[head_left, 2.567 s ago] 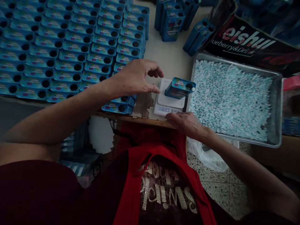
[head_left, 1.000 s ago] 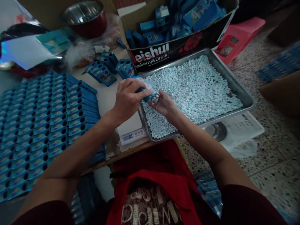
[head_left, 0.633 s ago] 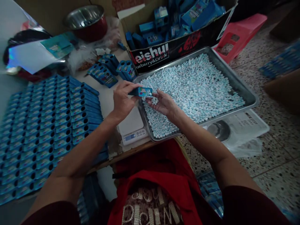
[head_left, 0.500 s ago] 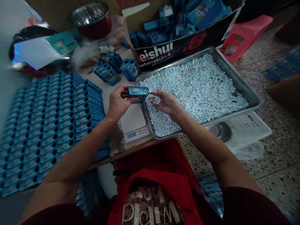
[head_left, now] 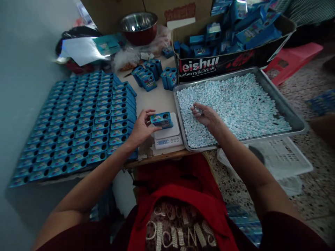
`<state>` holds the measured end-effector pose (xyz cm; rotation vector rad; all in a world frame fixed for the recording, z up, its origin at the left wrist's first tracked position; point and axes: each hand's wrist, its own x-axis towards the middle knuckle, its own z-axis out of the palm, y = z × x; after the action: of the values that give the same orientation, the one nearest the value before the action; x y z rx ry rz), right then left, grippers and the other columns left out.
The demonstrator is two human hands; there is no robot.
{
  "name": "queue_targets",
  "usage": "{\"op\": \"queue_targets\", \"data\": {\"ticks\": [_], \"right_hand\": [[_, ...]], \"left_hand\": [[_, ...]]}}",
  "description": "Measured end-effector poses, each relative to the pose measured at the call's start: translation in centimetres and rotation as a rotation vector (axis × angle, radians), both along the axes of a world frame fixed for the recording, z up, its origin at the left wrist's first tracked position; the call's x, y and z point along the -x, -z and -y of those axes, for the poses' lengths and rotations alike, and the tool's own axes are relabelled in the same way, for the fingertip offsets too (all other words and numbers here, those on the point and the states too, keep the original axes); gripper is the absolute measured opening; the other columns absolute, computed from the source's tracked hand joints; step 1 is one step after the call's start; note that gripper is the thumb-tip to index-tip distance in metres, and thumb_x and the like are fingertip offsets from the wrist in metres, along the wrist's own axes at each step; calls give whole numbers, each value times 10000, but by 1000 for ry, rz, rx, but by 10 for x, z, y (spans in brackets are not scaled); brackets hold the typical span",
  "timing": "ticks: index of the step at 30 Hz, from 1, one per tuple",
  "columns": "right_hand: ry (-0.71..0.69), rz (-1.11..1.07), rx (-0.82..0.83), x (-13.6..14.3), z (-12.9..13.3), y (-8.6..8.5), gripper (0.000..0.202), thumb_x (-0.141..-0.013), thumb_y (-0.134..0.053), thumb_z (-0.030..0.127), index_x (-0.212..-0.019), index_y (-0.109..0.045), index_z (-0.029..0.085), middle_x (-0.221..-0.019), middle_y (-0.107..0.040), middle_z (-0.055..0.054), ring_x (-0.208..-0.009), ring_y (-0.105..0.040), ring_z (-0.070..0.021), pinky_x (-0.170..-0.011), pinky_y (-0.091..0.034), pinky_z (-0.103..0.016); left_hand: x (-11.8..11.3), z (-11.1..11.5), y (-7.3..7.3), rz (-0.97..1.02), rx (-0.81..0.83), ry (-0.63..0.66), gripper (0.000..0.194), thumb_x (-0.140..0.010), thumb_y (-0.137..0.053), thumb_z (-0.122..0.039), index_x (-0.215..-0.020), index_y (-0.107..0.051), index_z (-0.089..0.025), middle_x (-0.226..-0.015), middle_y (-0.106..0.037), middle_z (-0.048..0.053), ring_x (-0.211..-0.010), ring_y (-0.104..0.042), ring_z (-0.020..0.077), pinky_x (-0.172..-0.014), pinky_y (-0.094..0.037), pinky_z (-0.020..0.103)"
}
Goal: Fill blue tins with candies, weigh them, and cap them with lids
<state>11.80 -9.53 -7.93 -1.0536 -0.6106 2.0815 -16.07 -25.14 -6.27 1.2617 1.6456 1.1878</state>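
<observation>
My left hand [head_left: 143,126] grips the left end of a small blue box [head_left: 162,120], its fingers around the sides. The box sits over the plate of a white digital scale [head_left: 169,138], whose display is lit; contact with the plate looks likely but is partly hidden. My right hand [head_left: 205,116] is held over the left part of a metal tray, fingers curled around a few pale candies [head_left: 198,111]. Beneath it, the metal tray [head_left: 298,126] carries a layer of small white and light blue candies [head_left: 235,104].
Rows of blue boxes [head_left: 78,122] fill the left of the table. Behind stand several more boxes [head_left: 146,78], a steel bowl [head_left: 140,29] and a carton [head_left: 206,68] of blue boxes. A red stool [head_left: 295,61] is behind the tray.
My left hand has brought the blue box from the tray's edge onto or just over the scale. My right hand has moved away from the box, over the tray. The camera view has shifted.
</observation>
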Motion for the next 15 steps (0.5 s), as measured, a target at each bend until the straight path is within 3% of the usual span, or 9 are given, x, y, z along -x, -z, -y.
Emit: {"op": "queue_targets", "data": {"ticks": [3, 8, 10, 15], "right_hand": [[60, 77, 114, 1, 6, -8, 249, -1142, -571, 64, -945, -635, 204, -771, -665, -14, -544, -549, -69, -429, -450, -74], [22, 267, 51, 1, 19, -32, 230, -1003, -606, -53, -1006, -739, 134, -823, -721, -79, -649, -685, -107, -550, -603, -117], [-29, 358, 41, -1, 24, -44, 229, -1013, -596, -48, -1009, -756, 116, -771, -698, -69, -596, -633, -95, -503, -557, -110], [-185, 415, 5, -9, 31, -69, 130, -1043, -680, 49, -989, -747, 147, -689, -625, -3, -495, -469, -66, -377, -305, -102]], "left_hand": [[10, 19, -9, -80, -41, -28, 787, -662, -1004, -421, -1349, -638, -304, -1343, -795, 74, -1367, -761, 331, -1203, -591, 531], [29, 63, -21, -148, -67, -37, 615, -779, -982, -418, -1308, -701, -277, -1302, -824, 88, -1315, -794, 323, -1182, -643, 522], [34, 77, -28, -168, -114, -85, 594, -802, -992, -409, -1311, -717, -275, -1308, -828, 82, -1295, -803, 314, -1197, -647, 515], [51, 94, -47, -197, -278, -137, 582, -825, -1001, -375, -1341, -749, -284, -1285, -843, 46, -1261, -813, 285, -1234, -638, 506]]}}
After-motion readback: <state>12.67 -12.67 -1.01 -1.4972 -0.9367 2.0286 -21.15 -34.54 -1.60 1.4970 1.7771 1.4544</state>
